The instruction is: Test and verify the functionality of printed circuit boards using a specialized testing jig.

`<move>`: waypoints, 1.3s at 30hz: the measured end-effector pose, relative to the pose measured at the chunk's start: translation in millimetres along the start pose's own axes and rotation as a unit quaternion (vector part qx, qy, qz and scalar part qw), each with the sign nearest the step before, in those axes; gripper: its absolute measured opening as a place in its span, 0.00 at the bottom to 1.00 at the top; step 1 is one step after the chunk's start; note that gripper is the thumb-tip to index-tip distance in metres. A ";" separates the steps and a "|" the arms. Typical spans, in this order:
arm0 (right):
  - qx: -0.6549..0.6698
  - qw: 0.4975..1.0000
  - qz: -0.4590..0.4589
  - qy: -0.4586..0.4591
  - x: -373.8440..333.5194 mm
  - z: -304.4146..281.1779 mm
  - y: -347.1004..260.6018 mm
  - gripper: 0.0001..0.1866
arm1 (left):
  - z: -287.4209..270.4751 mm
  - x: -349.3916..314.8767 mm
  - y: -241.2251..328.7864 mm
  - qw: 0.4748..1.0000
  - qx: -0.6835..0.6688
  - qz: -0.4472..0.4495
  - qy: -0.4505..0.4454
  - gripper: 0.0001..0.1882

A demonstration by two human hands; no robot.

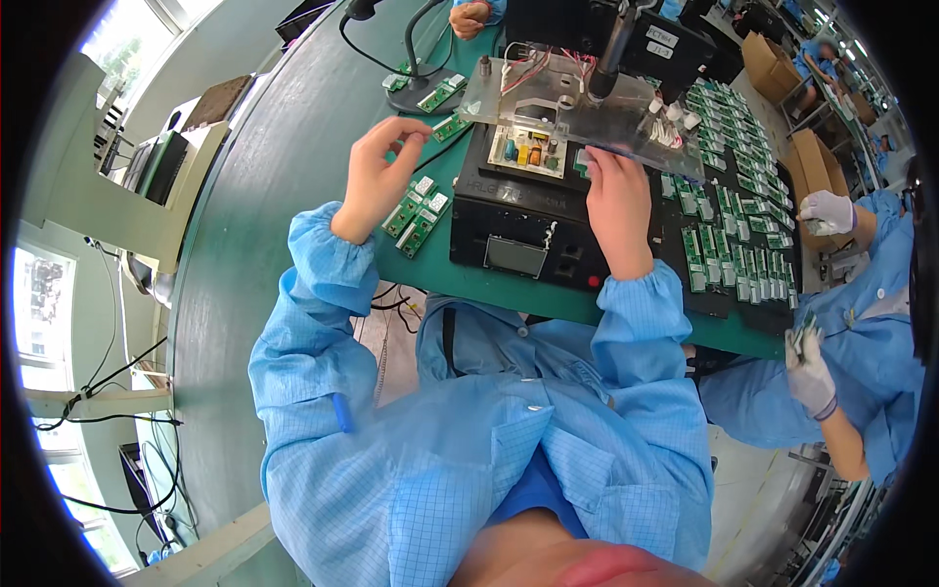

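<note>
My left hand (380, 171) hovers at the left of the black test fixture (479, 210), its fingers bent and the thumb near the fingertips. Just past those fingertips is a narrow green circuit board (451, 128); I cannot make out whether they touch it. Several similar circuit boards (419, 217) with white parts lie below this hand. At the fixture's right side, my right hand (621, 207) reaches under the clear plate (548, 98), fingers together at a small green circuit board (583, 162), partly hidden. Beside it a board with yellow and dark components (526, 152) sits in the fixture.
A black mat with rows of green boards (729, 235) lies to the right. Nearby, a co-worker's gloved hand (810, 372) holds small parts, with another gloved hand (827, 212) above. A lamp stand (416, 83) is at the far left, a person's hand (469, 18) beyond it.
</note>
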State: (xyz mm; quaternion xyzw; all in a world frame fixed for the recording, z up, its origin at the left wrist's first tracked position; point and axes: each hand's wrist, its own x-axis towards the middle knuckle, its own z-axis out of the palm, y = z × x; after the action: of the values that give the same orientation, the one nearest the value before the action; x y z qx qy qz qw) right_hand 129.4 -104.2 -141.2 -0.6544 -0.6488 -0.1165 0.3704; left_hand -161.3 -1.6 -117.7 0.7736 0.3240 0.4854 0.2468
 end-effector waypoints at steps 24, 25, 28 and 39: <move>0.252 0.965 -0.069 -0.012 -91.3 -52.4 -59.4 0.11 | 68.8 249.1 162.3 0.975 -0.041 0.012 -0.217 0.19; 0.252 0.965 -0.069 -0.026 -91.7 -57.3 -58.3 0.11 | 74.3 251.4 159.7 0.974 -0.045 0.014 -0.221 0.19; 0.250 0.966 -0.063 -0.021 -91.8 -67.3 -55.0 0.11 | 79.3 245.9 161.0 0.967 -0.153 0.001 -0.206 0.11; 0.266 0.962 -0.055 -0.013 -84.6 -75.8 -37.9 0.12 | 78.2 125.4 133.0 0.864 0.169 0.474 -0.001 0.19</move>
State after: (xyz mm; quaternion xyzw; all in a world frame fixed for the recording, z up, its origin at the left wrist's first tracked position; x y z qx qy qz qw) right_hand 107.8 -221.4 -129.1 -0.4974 -0.6959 0.0487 0.5158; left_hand -15.2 -2.8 17.2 0.8643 -0.0055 0.4810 -0.1472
